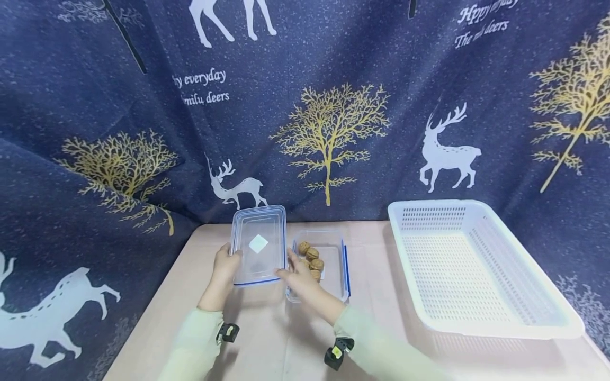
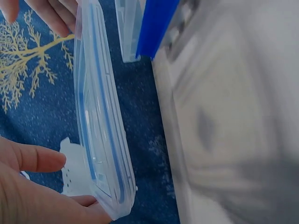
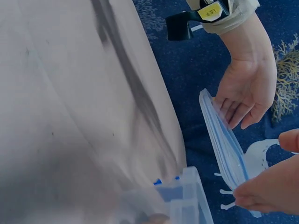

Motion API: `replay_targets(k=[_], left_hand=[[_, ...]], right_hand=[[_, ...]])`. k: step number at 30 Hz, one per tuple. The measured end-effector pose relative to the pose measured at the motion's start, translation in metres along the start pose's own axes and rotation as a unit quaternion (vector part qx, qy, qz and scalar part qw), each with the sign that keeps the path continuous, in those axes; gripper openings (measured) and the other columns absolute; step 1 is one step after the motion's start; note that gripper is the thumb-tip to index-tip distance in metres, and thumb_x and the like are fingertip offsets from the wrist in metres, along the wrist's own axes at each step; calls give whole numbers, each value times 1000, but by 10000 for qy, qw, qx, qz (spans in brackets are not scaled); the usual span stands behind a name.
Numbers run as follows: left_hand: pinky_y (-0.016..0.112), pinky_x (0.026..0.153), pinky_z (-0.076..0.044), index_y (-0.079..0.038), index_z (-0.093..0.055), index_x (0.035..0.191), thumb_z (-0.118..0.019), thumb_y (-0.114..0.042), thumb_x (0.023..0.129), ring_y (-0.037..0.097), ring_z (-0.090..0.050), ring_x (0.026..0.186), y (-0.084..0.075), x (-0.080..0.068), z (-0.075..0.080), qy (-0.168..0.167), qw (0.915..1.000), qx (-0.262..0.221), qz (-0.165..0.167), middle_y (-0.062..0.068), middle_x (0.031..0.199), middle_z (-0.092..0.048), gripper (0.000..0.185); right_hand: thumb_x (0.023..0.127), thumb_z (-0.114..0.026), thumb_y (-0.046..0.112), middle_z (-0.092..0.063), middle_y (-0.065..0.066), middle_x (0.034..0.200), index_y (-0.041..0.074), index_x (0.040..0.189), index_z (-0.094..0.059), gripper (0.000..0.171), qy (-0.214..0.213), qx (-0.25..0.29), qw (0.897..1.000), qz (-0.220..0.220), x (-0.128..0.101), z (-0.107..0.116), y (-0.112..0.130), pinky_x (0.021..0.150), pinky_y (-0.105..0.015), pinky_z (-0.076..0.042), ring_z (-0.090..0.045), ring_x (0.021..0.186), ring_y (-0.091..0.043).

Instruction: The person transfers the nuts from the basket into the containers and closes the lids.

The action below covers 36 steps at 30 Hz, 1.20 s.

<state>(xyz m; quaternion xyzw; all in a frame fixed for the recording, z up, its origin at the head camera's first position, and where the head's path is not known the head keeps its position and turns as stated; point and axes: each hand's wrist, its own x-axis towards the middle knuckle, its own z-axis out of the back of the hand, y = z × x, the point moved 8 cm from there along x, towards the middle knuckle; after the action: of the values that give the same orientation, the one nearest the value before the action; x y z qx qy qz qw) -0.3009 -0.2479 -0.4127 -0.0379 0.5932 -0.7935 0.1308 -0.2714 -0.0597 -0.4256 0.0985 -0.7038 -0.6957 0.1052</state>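
Note:
A clear plastic lid (image 1: 267, 222) with a blue seal and a pale diamond-shaped label is held up above the table, between both hands. My left hand (image 1: 226, 266) grips its left edge, thumb on the upper face and fingers underneath. At the lower right edge my right hand (image 1: 301, 276) pinches the same lid (image 3: 223, 144). Just right of it, partly covered by that hand, sits a clear food container (image 1: 337, 259) with a blue clip along its right side. Several walnuts (image 1: 312, 254) lie along the container's left part.
A large white plastic basket (image 1: 476, 328) with perforated walls stands on the right of the table. The table (image 1: 371, 328) has a pale pink cover. Behind it hangs a dark blue curtain (image 1: 267, 127) with deer and trees printed on it.

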Motion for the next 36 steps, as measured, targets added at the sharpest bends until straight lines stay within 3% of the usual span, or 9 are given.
replay_targets(k=[6, 10, 13, 15, 17, 20, 27, 31, 36], left_hand=[[60, 115, -16, 17, -12, 145, -39, -2, 94, 52, -17, 138, -4, -3, -14, 83, 9999, -37, -98, 40, 148, -17, 61], [64, 113, -16, 16, -12, 145, -39, -2, 95, 53, -18, 137, -6, -7, -23, 211, 9996, -101, -138, 40, 147, -19, 60], [64, 113, -17, 16, -14, 145, -40, -1, 95, 53, -20, 137, -7, -9, -30, 269, 9993, -180, -180, 39, 147, -20, 60], [64, 113, -18, 16, -16, 145, -41, -1, 94, 52, -21, 137, -8, -9, -34, 275, 9992, -201, -222, 38, 147, -22, 59], [63, 113, -19, 15, -17, 145, -41, -1, 94, 52, -22, 137, -10, -10, -38, 278, 9991, -213, -250, 38, 147, -23, 59], [64, 112, -20, 14, -18, 145, -42, -1, 94, 51, -23, 137, -12, -12, -44, 296, 9989, -244, -270, 37, 148, -23, 58], [60, 114, -22, 14, -26, 143, -43, 2, 92, 49, -26, 136, -21, -15, -59, 216, 9974, -448, -521, 36, 145, -29, 55], [56, 115, -23, 15, -30, 141, -45, 4, 90, 48, -28, 136, -29, -17, -64, 63, 9958, -474, -785, 35, 143, -32, 54], [52, 114, -28, 16, -32, 139, -45, 5, 88, 47, -32, 134, -40, -22, -70, -46, 9929, -519, -1073, 34, 140, -35, 54]], right_hand=[[90, -58, 7, -21, -30, 152, -12, 147, -19, 71, -190, 188, 9996, -102, 0, 15, -2, 116, -47, -23, -22, 141, -43], [91, -58, 8, -29, -30, 149, -10, 146, -24, 68, -456, 56, 9984, -315, -1, 27, -5, 102, -46, -46, -39, 132, -44], [89, -58, 8, -36, -32, 144, -11, 144, -27, 66, -651, -163, 9973, -301, 0, 36, -5, 95, -48, -51, -47, 123, -44], [88, -57, 8, -42, -32, 137, -12, 143, -31, 63, -762, -311, 9963, -225, 1, 42, -2, 95, -50, -49, -50, 116, -44], [88, -57, 7, -46, -33, 131, -13, 141, -33, 62, -881, -441, 9950, -150, 2, 49, 1, 103, -50, -44, -49, 119, -42], [88, -57, 9, -50, -31, 124, -13, 142, -32, 63, -1081, -737, 9912, -201, 4, 60, 7, 103, -51, -43, -50, 116, -40], [92, -54, 15, -57, -22, 106, -15, 143, -27, 65, -1076, -1503, 9819, -412, 12, 79, 17, 86, -43, -52, -56, 95, -30], [94, -52, 19, -57, -27, 115, -14, 144, -26, 66, -990, -1648, 9800, -511, 14, 84, 17, 94, -48, -50, -57, 105, -36], [95, -50, 21, -43, -35, 136, -13, 145, -22, 67, -1010, -1691, 9789, -552, 15, 89, 17, 107, -56, -37, -41, 128, -47]])
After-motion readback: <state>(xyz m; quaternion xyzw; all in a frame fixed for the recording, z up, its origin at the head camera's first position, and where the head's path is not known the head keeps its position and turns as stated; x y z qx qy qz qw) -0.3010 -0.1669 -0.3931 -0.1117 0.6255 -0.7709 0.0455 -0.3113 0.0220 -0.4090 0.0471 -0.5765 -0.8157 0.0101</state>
